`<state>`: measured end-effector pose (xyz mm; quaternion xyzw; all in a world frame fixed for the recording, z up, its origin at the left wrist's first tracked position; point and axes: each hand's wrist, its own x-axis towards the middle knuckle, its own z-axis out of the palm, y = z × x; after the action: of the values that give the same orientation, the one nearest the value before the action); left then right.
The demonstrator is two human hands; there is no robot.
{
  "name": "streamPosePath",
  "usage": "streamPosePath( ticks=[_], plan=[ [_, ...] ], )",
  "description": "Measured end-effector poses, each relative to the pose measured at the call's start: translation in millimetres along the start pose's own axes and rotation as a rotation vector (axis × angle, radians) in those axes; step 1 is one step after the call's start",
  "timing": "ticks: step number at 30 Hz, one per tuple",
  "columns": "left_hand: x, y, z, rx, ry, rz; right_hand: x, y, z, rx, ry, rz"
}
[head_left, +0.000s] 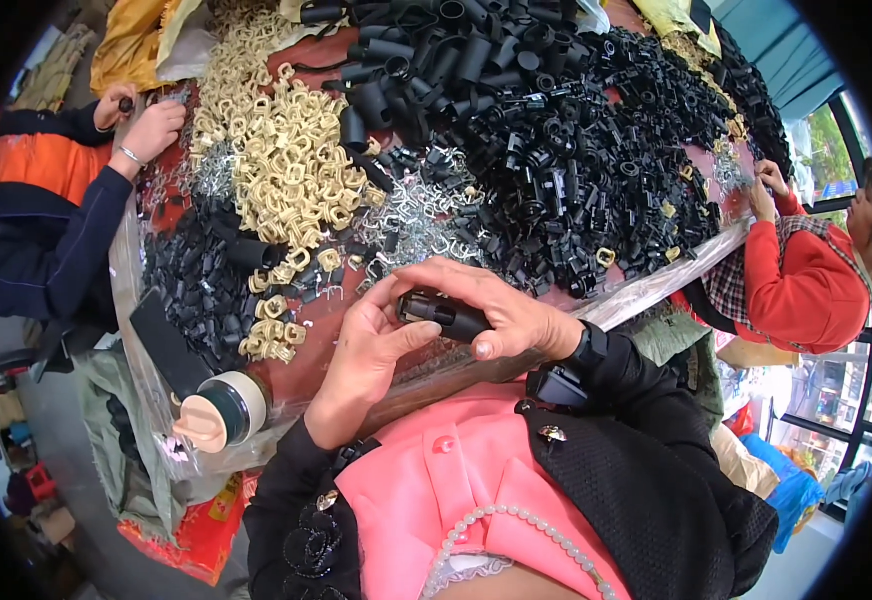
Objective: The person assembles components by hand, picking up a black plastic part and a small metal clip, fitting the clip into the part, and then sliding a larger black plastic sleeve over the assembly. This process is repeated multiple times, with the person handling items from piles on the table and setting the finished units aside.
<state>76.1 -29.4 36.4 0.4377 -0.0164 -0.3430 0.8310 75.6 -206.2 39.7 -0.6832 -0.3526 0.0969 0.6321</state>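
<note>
Both hands were closed on one short black tube (443,314) held just above the near table edge (646,290), the left hand (371,355) pinching its end, the right hand (501,310) gripping over it, seemingly mid-assembly, so the next move likely called for another small part from the piles (286,170)

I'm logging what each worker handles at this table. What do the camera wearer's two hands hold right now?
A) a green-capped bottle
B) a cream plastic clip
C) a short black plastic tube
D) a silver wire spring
C: the left hand and right hand together pinch a short black plastic tube just above the red table.
</note>
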Motion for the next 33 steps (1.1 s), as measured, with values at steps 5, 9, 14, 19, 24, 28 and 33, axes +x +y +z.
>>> streamPosePath(
  ticks=[5, 9, 14, 19, 24, 28, 33],
  plan=[
    [4.6, -2.2, -1.5, -0.007, 0.037, 0.025, -3.2, 6.5, 4.2, -0.027, 0.109, 0.05],
    [9.6, -0.1, -1.3, -0.064, 0.013, -0.035, -0.5, 10.4, 2.4, 0.025, 0.153, 0.027],
    [12.2, -5.0, -1.5, -0.111, 0.051, -0.003, -0.7, 17.2, 7.9, 0.149, 0.258, 0.061],
    [10.9, -6.9, 0.0, -0.101, 0.023, 0.02, 1.5, 12.4, 11.8, 0.302, 0.319, 0.097],
    [9.5, -9.3, 2.1, -0.048, -0.01, 0.022, 0.2, 13.0, 17.5, 0.337, 0.372, 0.139],
    [7.4, -8.8, 6.0, -0.085, -0.018, 0.01, -1.3, 10.9, 19.2, 0.286, 0.393, 0.084],
    [5.6, -14.5, -1.8, -0.137, 0.013, -0.028, 1.0, 7.8, 19.1, 0.441, 0.374, 0.121]
  ],
)
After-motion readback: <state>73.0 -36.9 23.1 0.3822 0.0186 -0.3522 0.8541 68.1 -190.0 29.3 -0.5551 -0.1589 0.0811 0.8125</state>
